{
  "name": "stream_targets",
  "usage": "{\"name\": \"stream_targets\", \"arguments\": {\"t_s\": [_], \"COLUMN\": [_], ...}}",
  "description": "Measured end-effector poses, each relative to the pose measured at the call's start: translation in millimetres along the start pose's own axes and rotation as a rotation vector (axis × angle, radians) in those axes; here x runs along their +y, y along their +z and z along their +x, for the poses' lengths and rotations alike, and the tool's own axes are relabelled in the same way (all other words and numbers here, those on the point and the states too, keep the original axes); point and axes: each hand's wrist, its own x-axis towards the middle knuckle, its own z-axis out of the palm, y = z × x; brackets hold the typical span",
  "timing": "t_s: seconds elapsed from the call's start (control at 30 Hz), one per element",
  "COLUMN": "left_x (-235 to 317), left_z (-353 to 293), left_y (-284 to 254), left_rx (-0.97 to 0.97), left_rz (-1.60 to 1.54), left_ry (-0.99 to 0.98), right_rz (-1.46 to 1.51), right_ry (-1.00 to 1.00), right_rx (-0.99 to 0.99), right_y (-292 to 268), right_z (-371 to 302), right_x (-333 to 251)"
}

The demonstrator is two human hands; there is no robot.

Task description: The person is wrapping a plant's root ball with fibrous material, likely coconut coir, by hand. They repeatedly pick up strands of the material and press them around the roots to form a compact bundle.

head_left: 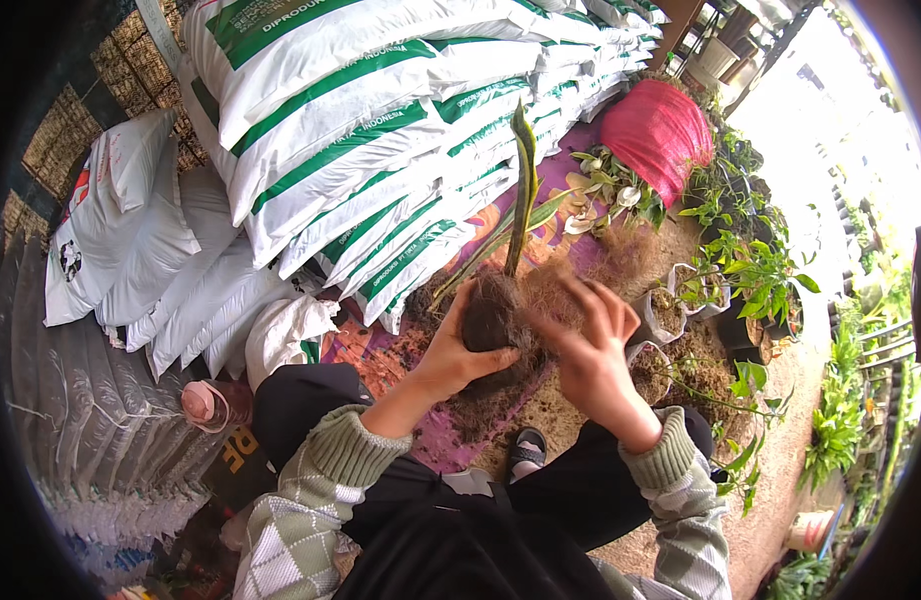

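Observation:
My left hand (451,350) is wrapped round the dark root ball of a snake plant (522,190), its thumb across the front. The plant stands almost upright, with a tall yellow-edged leaf rising from the root ball (489,315). Loose brown fibre (549,290) clings at the right side of the root ball. Right beside that fibre is my right hand (603,365), its fingers bent and smeared by motion. Whether it pinches any fibre is hidden. A further tuft of brown fibre (621,258) lies beyond my right hand.
White and green sacks (331,150) are stacked at the far left. Beyond my hands lie cut leaves (581,215) and a pink-red sack (659,140). Potted plants (746,270) and small white planting bags (671,310) line the right. A purple mat (446,440) bears spilled soil.

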Motion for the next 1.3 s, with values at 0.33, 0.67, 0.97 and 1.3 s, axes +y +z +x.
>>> {"name": "stream_targets", "arguments": {"t_s": [0.33, 0.67, 0.97, 1.3], "left_x": [8, 1, 9, 11], "left_z": [5, 7, 1, -1], "left_y": [1, 0, 8, 10], "left_rx": [0.060, 0.215, 0.235, 0.212], "left_rz": [0.240, 0.778, 1.061, 1.149], "left_ry": [0.082, 0.151, 0.193, 0.170], "right_rz": [-0.060, -0.080, -0.177, -0.078], "right_ry": [0.021, 0.029, -0.016, 0.019], "right_rx": [0.009, -0.083, -0.150, -0.047], "right_y": [9, 11, 18, 14], "right_z": [11, 9, 3, 5], "right_x": [-7, -7, -10, -14]}}
